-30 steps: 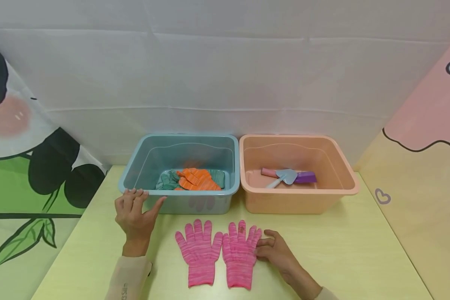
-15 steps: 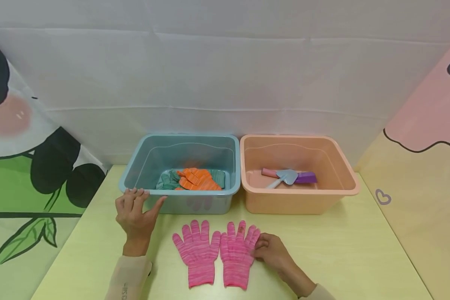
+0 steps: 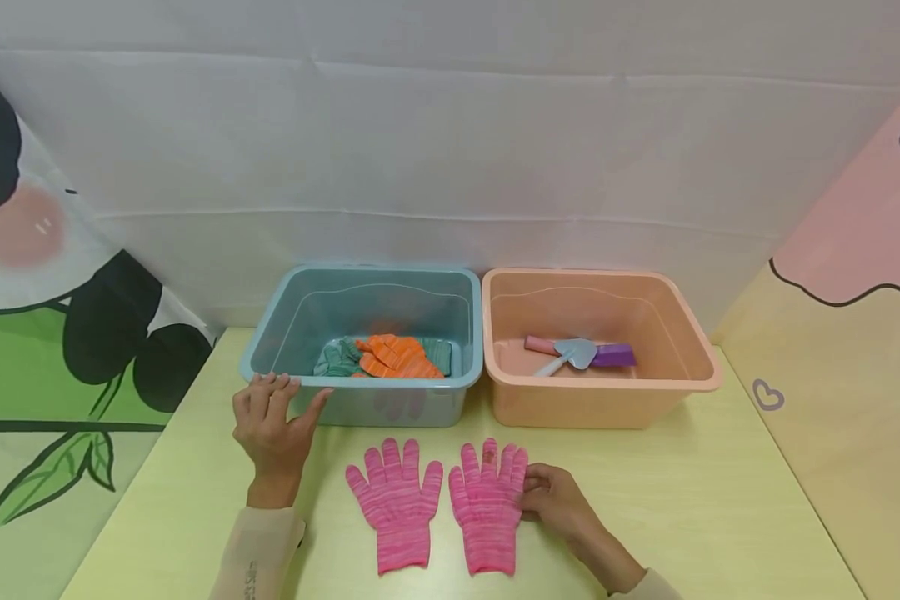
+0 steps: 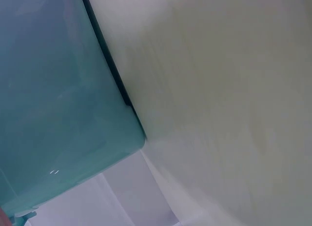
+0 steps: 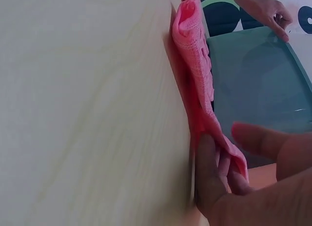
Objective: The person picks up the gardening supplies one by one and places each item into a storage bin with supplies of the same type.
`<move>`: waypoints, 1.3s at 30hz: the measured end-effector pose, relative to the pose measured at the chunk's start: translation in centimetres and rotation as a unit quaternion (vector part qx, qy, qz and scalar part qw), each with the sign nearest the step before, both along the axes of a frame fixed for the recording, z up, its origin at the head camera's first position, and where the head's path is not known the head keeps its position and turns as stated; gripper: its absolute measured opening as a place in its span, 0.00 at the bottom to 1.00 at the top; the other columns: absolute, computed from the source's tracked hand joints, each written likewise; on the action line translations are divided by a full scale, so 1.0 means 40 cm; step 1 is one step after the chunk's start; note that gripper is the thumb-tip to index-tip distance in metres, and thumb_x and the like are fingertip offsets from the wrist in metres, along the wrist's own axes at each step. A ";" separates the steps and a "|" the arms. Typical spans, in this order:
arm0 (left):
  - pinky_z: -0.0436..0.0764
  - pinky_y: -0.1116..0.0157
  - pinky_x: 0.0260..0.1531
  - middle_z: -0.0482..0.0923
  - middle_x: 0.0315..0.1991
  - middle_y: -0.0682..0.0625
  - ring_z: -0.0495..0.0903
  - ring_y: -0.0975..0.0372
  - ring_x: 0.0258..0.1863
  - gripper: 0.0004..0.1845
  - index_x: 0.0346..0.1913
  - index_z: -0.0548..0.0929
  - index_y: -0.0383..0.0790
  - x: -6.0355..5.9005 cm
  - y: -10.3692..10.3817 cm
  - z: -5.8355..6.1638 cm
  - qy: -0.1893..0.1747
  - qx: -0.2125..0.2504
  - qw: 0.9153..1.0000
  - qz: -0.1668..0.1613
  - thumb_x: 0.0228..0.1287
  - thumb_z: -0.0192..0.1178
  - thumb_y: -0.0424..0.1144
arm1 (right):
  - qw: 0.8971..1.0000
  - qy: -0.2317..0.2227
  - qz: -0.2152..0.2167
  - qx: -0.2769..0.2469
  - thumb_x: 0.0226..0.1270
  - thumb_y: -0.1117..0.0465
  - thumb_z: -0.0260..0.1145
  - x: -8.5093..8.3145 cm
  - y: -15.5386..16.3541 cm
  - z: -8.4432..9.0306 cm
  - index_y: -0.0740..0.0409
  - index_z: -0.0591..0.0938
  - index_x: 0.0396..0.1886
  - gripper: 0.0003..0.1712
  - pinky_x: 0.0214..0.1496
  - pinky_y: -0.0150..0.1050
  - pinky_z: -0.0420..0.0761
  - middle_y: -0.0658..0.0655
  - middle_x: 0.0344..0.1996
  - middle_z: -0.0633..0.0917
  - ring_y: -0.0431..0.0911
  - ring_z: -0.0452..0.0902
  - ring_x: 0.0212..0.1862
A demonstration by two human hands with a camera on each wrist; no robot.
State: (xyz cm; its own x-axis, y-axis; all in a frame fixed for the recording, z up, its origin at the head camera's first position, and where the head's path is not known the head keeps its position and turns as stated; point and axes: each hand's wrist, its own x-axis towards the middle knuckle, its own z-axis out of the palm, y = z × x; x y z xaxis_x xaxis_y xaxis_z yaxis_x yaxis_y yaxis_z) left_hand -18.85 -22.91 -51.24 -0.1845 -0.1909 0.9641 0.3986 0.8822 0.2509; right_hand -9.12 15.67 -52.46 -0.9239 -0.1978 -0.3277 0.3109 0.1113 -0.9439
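right hand (image 3: 561, 502): grips right edge of right glove (image 3: 487, 510), some fingers beneath | glove: on table (image 3: 690, 508), left of this nearer hand, long axis near-to-far edge, cuff nearest | left glove (image 3: 402, 508): further left, apart | left hand (image 3: 273, 435): holds blue tub (image 3: 360, 408), near left corner

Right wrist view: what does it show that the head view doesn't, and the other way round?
Only the right wrist view shows fingers of the right hand tucked under the edge of a pink glove, seen side-on.

Only the head view shows the orange glove and green fabric inside the blue bin, the pale-blue trowel and purple tool inside the orange bin, and the pink glove's dark finger mark.

Both share the left hand at the blue bin's rim, the right hand at the glove, and the table.
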 end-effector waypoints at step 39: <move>0.70 0.73 0.69 0.87 0.35 0.35 0.82 0.39 0.39 0.38 0.37 0.89 0.28 0.002 0.000 0.001 -0.005 -0.001 1.000 0.003 0.65 0.67 0.68 | 0.996 0.079 0.031 0.014 0.64 0.81 0.65 -0.009 0.010 0.091 0.77 0.81 0.55 0.18 0.41 0.34 0.87 0.62 0.41 0.87 0.43 0.83 0.39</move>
State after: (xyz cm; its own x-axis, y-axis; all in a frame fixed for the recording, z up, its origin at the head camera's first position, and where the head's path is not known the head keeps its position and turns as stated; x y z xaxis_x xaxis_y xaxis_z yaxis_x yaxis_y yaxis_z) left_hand -18.76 -22.93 -51.21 -0.1923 -0.1909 0.9626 0.3906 0.8849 0.2536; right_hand -9.46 16.06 -48.84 -0.9506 -0.2496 -0.1845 0.1494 0.1532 -0.9768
